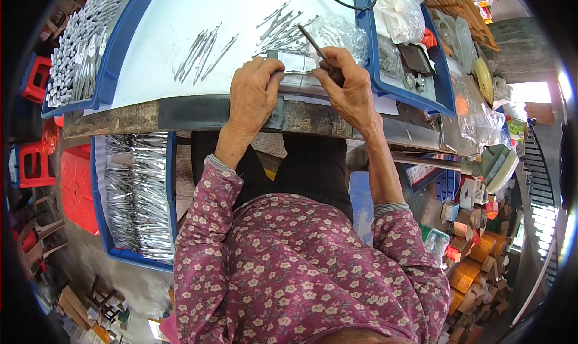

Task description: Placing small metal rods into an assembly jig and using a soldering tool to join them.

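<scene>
At the near edge of the workbench, a thin silvery metal piece [298, 72] lies level between my hands. My left hand [256, 91] is closed, pinching its left end between thumb and fingers. The fingertips of my right hand [350, 86] are at its right end. That hand also grips a dark rod-shaped tool [311, 42], its shaft slanting up to the left; whether it is a file or a screwdriver I cannot tell. Just beyond my hands, slim metal pieces [280, 34] lie loosely piled on white sheeting [162, 37], with more metal pieces [198, 55] to the left.
Blue trays full of metal pieces stand at the upper left [111, 82] and below the bench at left [171, 193]. A blue tray [442, 85] at right holds plastic bags. A black cable [337, 1] crosses the far side. Red stools [78, 187] and boxes [469, 272] stand around.
</scene>
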`<action>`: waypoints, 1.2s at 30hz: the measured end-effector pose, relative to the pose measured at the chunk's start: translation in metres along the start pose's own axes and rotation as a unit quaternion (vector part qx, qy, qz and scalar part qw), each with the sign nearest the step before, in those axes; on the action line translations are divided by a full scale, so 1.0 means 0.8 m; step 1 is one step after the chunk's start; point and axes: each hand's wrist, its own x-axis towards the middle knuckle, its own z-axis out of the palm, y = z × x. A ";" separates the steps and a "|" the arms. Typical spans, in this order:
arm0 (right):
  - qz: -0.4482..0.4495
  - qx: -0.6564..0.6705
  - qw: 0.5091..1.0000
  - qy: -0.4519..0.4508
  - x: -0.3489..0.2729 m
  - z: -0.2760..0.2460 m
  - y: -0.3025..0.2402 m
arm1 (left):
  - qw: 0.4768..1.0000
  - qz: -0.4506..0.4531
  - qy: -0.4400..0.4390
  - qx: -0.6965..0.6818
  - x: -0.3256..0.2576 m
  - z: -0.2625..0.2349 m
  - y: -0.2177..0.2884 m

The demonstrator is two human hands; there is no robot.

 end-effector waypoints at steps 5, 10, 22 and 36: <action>-0.014 -0.006 1.000 -0.009 0.001 -0.002 0.001 | 1.000 0.003 0.002 0.005 0.000 0.000 0.000; -0.038 -0.024 0.999 -0.025 0.003 -0.001 0.005 | 1.000 0.001 0.001 0.003 -0.001 0.000 0.001; -0.122 -0.104 0.986 -0.047 0.008 -0.001 0.002 | 1.000 -0.009 0.004 -0.013 -0.002 0.002 0.001; -0.152 -0.147 0.976 -0.044 0.010 0.008 0.008 | 0.998 -0.026 0.011 -0.054 -0.005 0.001 -0.001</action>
